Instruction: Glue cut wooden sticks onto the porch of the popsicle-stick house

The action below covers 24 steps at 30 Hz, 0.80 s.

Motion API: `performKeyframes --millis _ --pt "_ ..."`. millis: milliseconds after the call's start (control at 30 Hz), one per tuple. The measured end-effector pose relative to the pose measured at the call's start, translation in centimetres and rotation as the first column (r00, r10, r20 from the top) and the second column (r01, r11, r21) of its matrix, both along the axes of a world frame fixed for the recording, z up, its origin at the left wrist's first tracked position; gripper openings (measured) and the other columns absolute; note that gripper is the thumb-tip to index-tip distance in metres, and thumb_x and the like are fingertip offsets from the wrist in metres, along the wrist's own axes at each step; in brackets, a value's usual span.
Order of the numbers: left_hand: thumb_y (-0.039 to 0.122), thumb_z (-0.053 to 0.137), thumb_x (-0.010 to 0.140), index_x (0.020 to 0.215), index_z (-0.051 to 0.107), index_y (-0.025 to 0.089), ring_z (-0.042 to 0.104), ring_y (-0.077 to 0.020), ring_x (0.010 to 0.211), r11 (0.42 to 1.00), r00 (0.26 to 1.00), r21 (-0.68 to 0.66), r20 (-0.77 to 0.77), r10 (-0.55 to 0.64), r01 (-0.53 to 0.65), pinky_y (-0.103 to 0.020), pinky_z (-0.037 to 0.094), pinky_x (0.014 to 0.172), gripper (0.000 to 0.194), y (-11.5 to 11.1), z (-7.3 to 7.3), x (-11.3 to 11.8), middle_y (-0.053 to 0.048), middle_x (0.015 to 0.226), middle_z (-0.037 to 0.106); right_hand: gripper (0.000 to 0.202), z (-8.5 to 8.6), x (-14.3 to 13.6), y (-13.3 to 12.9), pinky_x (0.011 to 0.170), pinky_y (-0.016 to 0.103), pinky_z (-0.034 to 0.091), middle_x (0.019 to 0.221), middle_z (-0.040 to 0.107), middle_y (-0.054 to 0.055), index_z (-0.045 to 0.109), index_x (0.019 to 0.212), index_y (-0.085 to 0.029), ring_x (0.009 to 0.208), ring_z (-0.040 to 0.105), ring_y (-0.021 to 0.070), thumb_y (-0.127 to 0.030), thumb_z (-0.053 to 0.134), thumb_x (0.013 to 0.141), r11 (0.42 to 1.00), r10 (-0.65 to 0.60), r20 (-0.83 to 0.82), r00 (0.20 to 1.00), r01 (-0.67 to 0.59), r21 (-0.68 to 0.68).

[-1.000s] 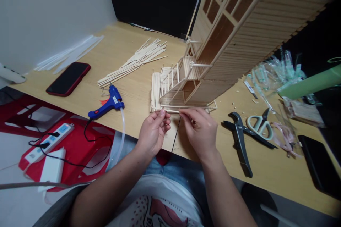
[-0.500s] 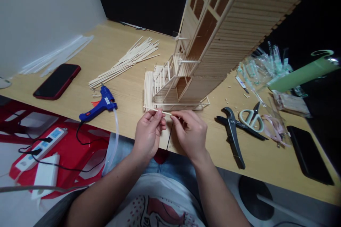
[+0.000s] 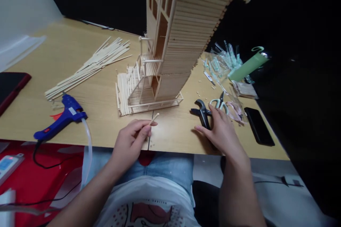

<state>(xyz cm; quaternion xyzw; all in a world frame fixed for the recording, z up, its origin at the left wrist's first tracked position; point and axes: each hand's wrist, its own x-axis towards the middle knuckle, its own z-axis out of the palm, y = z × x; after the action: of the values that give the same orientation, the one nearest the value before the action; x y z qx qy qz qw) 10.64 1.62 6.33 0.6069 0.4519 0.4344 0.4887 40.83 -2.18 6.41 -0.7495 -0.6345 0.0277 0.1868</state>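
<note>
My left hand [image 3: 130, 138] is closed in a pinch on a short wooden stick [image 3: 155, 118], held low over the table near its front edge. My right hand [image 3: 223, 131], thumb and fingers spread apart, hovers over the black hand cutter [image 3: 204, 117] and partly covers it. Whether it touches the cutter I cannot tell. White-handled scissors [image 3: 223, 107] lie just beyond its fingertips. Behind both hands stands a tall house model [image 3: 183, 32] made of thin wooden sticks, with a railed porch [image 3: 122, 94] at its left base.
Loose wooden sticks [image 3: 93, 64] lie in a pile at the left, above a blue glue gun [image 3: 62, 117]. A red-edged phone [image 3: 13, 87] is at the far left. To the right are a black phone [image 3: 259, 126], a green cylinder [image 3: 249, 65] and clear plastic packaging [image 3: 222, 58].
My right hand has let go of the stick and moved right to the black cutter. The left hand keeps the stick, now tilted upward. The camera view has shifted right.
</note>
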Motion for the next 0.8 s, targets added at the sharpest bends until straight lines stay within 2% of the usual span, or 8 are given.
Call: performKeyframes --millis 100,233,367,500,567,633,700,800 --pt "0.044 0.056 0.097 0.113 0.075 0.016 0.049 -0.0114 0.055 0.971 0.985 -0.168 0.040 -0.167 0.171 -0.022 0.040 0.053 0.038 -0.2 -0.8 1.0 0.002 0.063 0.054 0.100 -0.2 2.6 -1.3 0.110 0.065 0.038 0.146 0.051 0.032 0.042 0.153 -0.007 0.138 0.046 0.0507 -0.059 0.081 0.076 0.965 -0.051 0.217 0.975 0.104 -0.240" --pt "0.046 0.050 0.100 0.123 0.069 0.014 0.037 -0.0087 0.051 0.931 0.961 -0.238 0.084 -0.263 0.276 -0.022 0.031 0.050 0.043 -0.1 -1.3 1.7 0.007 0.058 0.040 0.091 -0.3 2.4 -2.1 0.103 0.063 0.043 0.136 0.058 0.031 0.039 0.155 -0.009 0.126 0.055 0.0492 -0.059 0.070 0.085 0.952 -0.054 0.272 0.961 0.132 -0.276" --pt "0.043 0.051 0.099 0.121 0.066 0.013 0.036 -0.0075 0.051 0.888 0.934 -0.294 0.157 -0.322 0.355 -0.021 0.029 0.049 0.040 0.2 -0.8 1.4 0.007 0.061 0.042 0.078 -0.7 1.7 -2.4 0.096 0.057 0.049 0.122 0.065 0.030 0.044 0.148 -0.002 0.114 0.062 0.0447 -0.040 0.067 0.085 0.980 -0.069 0.126 0.990 0.091 -0.178" --pt "0.043 0.065 0.092 0.110 0.062 0.014 0.041 -0.0065 0.051 0.873 0.929 -0.339 0.248 -0.276 0.350 -0.019 0.034 0.048 0.035 0.4 0.3 1.2 0.002 0.071 0.063 0.061 -0.5 -1.4 -4.3 0.095 0.050 0.052 0.112 0.070 0.022 0.055 0.136 -0.005 0.105 0.066 0.0364 -0.031 0.060 0.080 0.992 -0.093 -0.212 0.973 0.072 -0.102" --pt "0.042 0.070 0.087 0.101 0.061 0.015 0.043 -0.0062 0.051 0.883 0.941 -0.367 0.273 -0.199 0.293 -0.018 0.036 0.045 0.032 0.4 0.7 1.2 -0.002 0.076 0.069 0.047 0.1 -4.0 -5.8 0.093 0.043 0.053 0.110 0.071 0.015 0.061 0.129 -0.013 0.101 0.067 0.0298 -0.035 0.056 0.088 0.986 -0.034 -0.507 0.861 -0.055 -0.159" --pt "0.042 0.073 0.085 0.097 0.061 0.015 0.043 -0.0061 0.049 0.902 0.955 -0.366 0.267 -0.132 0.227 -0.018 0.036 0.043 0.032 0.4 1.1 1.2 -0.003 0.076 0.070 0.040 0.6 -6.6 -7.3 0.090 0.038 0.053 0.107 0.071 0.009 0.063 0.126 -0.017 0.097 0.067 0.0252 -0.038 0.056 0.093 0.958 -0.039 -0.739 0.673 -0.184 -0.218" --pt "0.040 0.072 0.086 0.096 0.065 0.014 0.046 -0.0067 0.049 0.934 0.970 -0.308 0.208 -0.122 0.184 -0.018 0.038 0.043 0.029 0.3 1.5 1.3 -0.003 0.075 0.071 0.039 1.0 -8.6 -8.3 0.090 0.035 0.052 0.107 0.070 0.006 0.062 0.128 -0.020 0.097 0.066 0.0228 -0.038 0.058 0.094 0.933 -0.066 -0.849 0.524 -0.270 -0.239" --pt "0.036 0.068 0.090 0.096 0.069 0.015 0.058 -0.0094 0.056 0.978 0.987 -0.136 0.015 -0.159 0.159 -0.020 0.045 0.051 0.022 0.0 1.9 1.3 -0.003 0.075 0.073 0.038 1.1 -9.9 -8.8 0.091 0.032 0.049 0.113 0.067 0.005 0.060 0.130 -0.022 0.105 0.062 0.0222 -0.037 0.060 0.095 0.929 -0.080 -0.895 0.440 -0.292 -0.227"
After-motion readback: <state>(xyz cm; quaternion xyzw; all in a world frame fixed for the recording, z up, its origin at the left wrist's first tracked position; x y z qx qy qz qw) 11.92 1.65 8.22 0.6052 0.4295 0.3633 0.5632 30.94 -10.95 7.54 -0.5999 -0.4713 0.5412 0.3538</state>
